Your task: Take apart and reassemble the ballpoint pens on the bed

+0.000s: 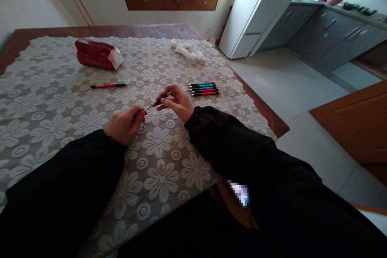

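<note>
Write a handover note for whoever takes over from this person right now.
Left hand: pinches a small part, too small to identify.
Right hand: holds a red-and-black pen, tip toward the left hand.
On the lace tablecloth: one red pen lying alone on the left, a row of pens right of the hands, a red tissue pack, crumpled white tissue.
Done: cannot tell which pens are finished.
Left: the held pen is in two parts.

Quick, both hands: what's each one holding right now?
Left hand: closed on one end of a thin pen part, too small to identify.
Right hand: closed on the red-and-black pen.
</note>
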The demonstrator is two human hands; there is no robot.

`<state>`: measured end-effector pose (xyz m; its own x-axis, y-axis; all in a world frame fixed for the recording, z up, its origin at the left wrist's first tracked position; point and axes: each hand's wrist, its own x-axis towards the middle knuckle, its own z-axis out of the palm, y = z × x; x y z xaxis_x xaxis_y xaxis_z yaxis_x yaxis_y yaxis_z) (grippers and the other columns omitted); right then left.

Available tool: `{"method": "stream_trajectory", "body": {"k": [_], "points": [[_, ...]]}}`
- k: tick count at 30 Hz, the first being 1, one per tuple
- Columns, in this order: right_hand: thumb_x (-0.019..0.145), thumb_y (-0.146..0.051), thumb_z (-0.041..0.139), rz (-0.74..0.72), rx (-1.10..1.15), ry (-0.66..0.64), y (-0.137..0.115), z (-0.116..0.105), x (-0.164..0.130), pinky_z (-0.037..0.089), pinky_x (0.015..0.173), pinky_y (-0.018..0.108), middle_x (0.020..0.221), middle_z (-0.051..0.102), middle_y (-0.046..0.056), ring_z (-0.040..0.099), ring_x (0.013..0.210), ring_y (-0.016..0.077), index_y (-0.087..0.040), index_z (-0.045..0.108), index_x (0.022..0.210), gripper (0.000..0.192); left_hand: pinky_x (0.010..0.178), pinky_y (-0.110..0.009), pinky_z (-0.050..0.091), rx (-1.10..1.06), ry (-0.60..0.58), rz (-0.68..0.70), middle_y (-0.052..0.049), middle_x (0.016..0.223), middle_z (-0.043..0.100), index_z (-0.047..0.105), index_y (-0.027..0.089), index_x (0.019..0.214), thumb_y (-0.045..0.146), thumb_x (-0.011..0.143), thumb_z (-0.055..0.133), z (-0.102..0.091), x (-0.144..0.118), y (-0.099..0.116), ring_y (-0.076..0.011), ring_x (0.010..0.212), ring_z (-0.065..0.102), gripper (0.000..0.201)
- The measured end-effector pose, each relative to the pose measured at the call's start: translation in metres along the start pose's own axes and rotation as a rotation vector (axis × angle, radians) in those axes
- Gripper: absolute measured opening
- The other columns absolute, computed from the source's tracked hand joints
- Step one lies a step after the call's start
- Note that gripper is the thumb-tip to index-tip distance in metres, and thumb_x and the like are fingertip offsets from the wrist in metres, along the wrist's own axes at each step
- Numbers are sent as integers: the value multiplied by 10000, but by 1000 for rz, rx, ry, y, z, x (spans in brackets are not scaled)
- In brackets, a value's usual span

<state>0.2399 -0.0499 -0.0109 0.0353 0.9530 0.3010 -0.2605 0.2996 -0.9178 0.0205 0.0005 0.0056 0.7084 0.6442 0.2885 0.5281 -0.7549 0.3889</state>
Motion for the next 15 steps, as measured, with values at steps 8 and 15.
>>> {"method": "stream_trajectory", "body": {"k": [8, 15], "points": [[835, -356, 753, 17, -23, -40, 3, -1, 1, 644, 763, 299, 1007, 653, -8, 719, 900, 143, -237, 443, 999, 371, 595, -285, 431, -3, -13, -3, -1, 744, 701, 618, 218, 992, 388, 999, 410, 0, 1, 0, -159, 587, 629, 268], [803, -307, 769, 66, -66, -92, 3, 1, -2, 615, 808, 310, 1007, 684, 9, 698, 919, 142, -222, 482, 956, 337, 616, -294, 448, 20, -27, -30, -26, 764, 706, 639, 213, 1049, 446, 981, 425, 0, 0, 1, -184, 622, 637, 323]]}}
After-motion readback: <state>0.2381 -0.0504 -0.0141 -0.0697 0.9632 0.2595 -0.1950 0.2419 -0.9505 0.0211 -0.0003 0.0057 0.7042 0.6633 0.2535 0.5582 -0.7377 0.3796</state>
